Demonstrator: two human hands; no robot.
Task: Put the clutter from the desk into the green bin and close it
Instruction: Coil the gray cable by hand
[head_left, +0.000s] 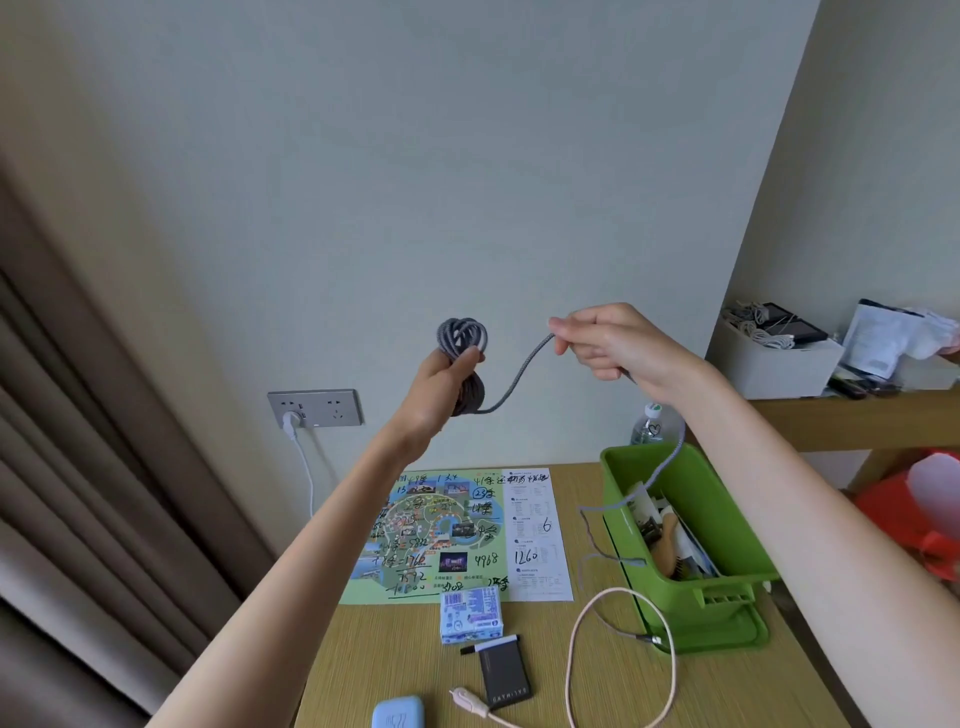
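Most of the clutter lies on the tabletop (395, 654), so I judge the task under halfway done. At the right stands the green bin (737, 519), open, with papers and a few small things already inside. Left of it a printed map sheet (452, 530) covered in handwriting lies flat.

Above all this I have both hands raised, winding the grey cable (519, 371). My left hand (441, 384) grips the coil (462, 338), fingers wrapped round the bundle. My right hand (613, 343) pinches the loose run just beside it. From there the tail drops over the bin's rim and onto the tabletop, so the step in hand is coiling.

Near the front edge a pale cable (576, 639) lies in a loose loop, close to the bin. Smaller pieces sit between it and the sheet: a blue box (471, 616), a black slab (504, 675), a marker (488, 644) touching its top edge, and a light-blue case (399, 714) at the frame's bottom.

Next I'd feed the slack onto the coil turn by turn, keeping light tension so the tail lifts clear of the rim without snagging, then lower the bundle into the bin
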